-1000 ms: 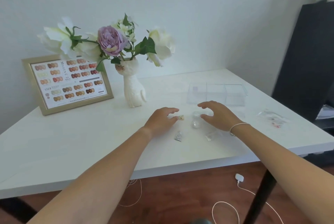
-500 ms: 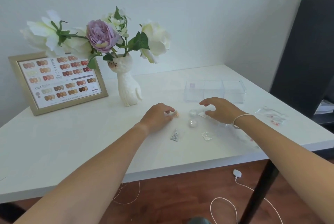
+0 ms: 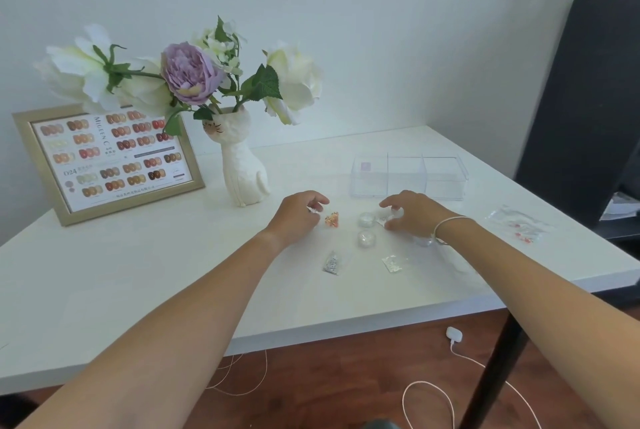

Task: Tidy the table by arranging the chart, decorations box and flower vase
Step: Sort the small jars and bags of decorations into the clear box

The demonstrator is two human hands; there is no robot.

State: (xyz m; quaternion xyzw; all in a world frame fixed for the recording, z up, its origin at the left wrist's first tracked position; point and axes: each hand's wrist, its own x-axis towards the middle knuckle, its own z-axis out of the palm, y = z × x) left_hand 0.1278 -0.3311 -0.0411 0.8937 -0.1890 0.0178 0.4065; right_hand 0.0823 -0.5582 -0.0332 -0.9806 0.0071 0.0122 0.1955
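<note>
The gold-framed colour chart (image 3: 104,158) leans against the wall at the back left. Just right of it stands the white cat-shaped flower vase (image 3: 242,169) with white and purple flowers. The clear decorations box (image 3: 408,174), divided into compartments, sits at the back right. My left hand (image 3: 298,214) pinches a small clear packet (image 3: 314,210) beside an orange decoration packet (image 3: 331,220). My right hand (image 3: 412,212) holds a small silvery packet (image 3: 386,219) in its fingertips, next to two little round jars (image 3: 366,218), in front of the box.
A silver packet (image 3: 331,263) and a white packet (image 3: 393,262) lie nearer the table's front edge. A clear bag with red bits (image 3: 519,224) lies at the right. A dark cabinet (image 3: 581,99) stands right of the table. Cables lie on the floor.
Both hands have reached a little further from me. The left fingers have closed on a small packet, leaving the orange one uncovered. The right fingers have closed on a packet by the jars.
</note>
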